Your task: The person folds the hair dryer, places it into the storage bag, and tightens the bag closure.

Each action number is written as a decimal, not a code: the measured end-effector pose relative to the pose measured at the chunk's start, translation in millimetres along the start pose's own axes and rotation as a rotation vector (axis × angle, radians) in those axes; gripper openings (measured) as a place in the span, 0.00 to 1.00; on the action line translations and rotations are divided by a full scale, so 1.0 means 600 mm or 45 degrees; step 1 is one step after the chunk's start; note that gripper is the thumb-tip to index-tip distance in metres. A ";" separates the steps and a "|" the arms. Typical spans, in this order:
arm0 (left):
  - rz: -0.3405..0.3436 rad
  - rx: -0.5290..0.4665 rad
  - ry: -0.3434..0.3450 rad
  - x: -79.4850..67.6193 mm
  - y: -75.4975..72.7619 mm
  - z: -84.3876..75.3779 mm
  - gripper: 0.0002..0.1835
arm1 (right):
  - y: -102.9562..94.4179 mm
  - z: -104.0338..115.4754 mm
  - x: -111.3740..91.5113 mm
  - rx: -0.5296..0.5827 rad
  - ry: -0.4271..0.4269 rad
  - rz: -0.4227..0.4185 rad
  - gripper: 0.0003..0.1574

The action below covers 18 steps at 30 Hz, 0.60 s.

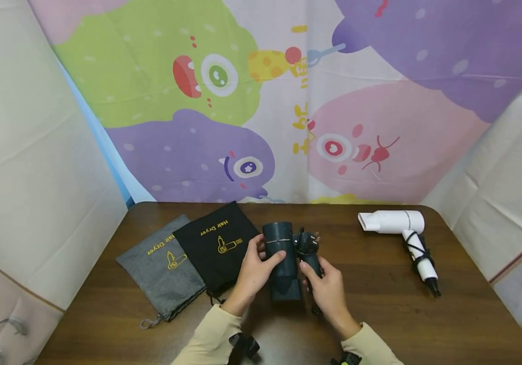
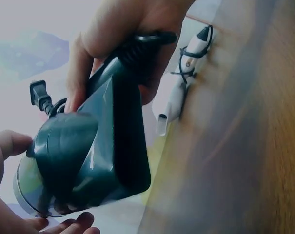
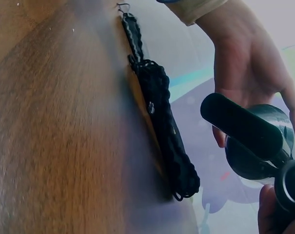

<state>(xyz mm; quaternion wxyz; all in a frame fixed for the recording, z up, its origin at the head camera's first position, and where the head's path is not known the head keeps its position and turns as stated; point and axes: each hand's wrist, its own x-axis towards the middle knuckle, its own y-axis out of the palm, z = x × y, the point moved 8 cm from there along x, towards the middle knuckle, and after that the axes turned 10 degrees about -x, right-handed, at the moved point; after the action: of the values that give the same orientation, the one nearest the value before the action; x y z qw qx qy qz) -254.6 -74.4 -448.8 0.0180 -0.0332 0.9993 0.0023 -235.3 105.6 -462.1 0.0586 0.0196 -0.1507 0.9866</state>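
Observation:
A dark green hair dryer (image 1: 279, 258) is held above the front middle of the table, its flat nozzle (image 2: 130, 141) pointing towards me. My left hand (image 1: 253, 268) grips the barrel from the left, thumb on top. My right hand (image 1: 329, 289) holds the handle on the right side. A bundled black cord with a plug (image 2: 40, 95) sits by the handle. In the right wrist view the nozzle (image 3: 242, 126) hides part of the barrel, and only a bit of the right hand (image 3: 266, 209) shows.
Left on the table (image 1: 393, 314) lie a grey drawstring pouch (image 1: 165, 274) and a black one (image 1: 215, 243) overlapping it, both printed "Hair Dryer". A white hair dryer (image 1: 390, 222) with its cord wrapped round the handle lies at the right. A cartoon cloth (image 1: 283, 101) hangs behind.

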 end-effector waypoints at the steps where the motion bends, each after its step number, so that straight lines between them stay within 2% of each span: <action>1: 0.004 0.003 0.011 0.000 -0.001 -0.001 0.41 | 0.000 0.000 0.000 -0.002 0.005 0.006 0.16; 10: -0.028 -0.006 0.054 0.007 -0.015 0.001 0.42 | 0.002 -0.002 0.007 -0.080 -0.025 0.055 0.19; 18: -0.057 0.007 0.049 0.008 -0.023 0.006 0.41 | 0.008 -0.001 0.005 -0.058 -0.004 0.115 0.18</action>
<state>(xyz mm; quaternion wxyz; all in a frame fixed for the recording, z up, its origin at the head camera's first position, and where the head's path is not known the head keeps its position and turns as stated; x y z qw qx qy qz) -258.2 -88.4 -452.4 -0.0010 -0.0557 0.9984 -0.0014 -238.8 101.3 -463.8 0.0142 0.0129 -0.1740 0.9846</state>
